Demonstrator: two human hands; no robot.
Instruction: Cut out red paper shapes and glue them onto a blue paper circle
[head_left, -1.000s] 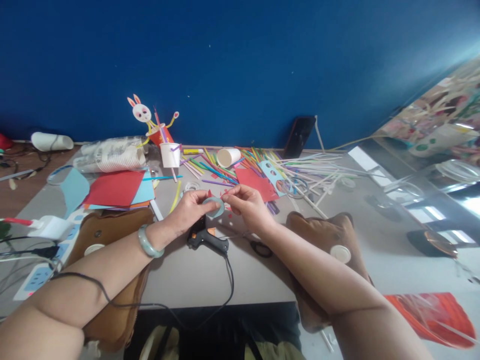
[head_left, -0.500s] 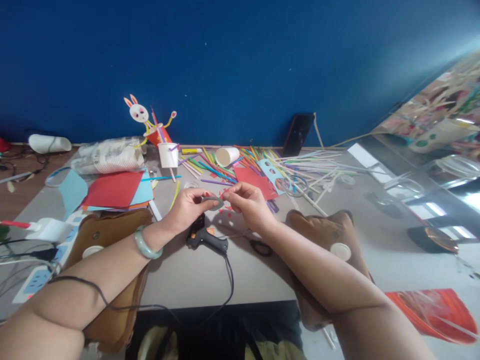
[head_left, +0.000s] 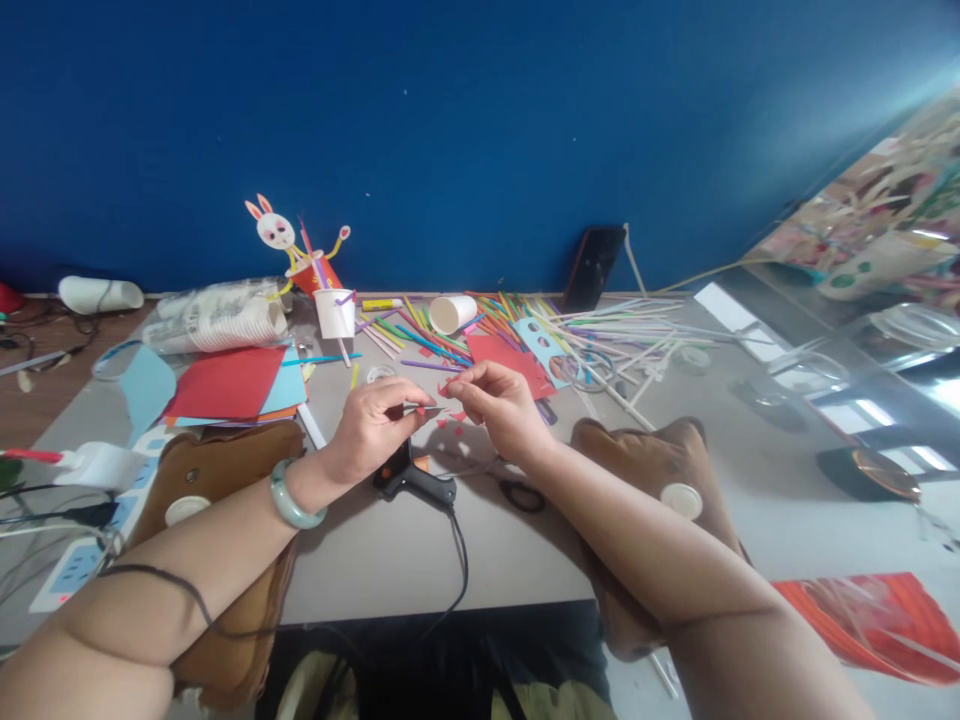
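Over the middle of the desk, my left hand pinches a thin, flat greyish disc between thumb and fingers, turned nearly edge-on. A bangle circles that wrist. Just to the right, my right hand has its fingertips closed on a small red paper piece, close to the disc; whether they touch I cannot tell. Below the hands lies a black glue gun with its cord running toward me. Small red paper scraps are scattered beneath the fingers. Dark scissors lie partly under my right forearm.
Colored paper and stacked paper cups are at left, near a rabbit figure. Several colored sticks and a phone lie behind. Brown cushions sit under both forearms. A power strip is at far left.
My left hand has tipped the disc from a slanted view to nearly edge-on. My right hand stays almost in place with the red piece, its fingertips slightly farther from the disc.
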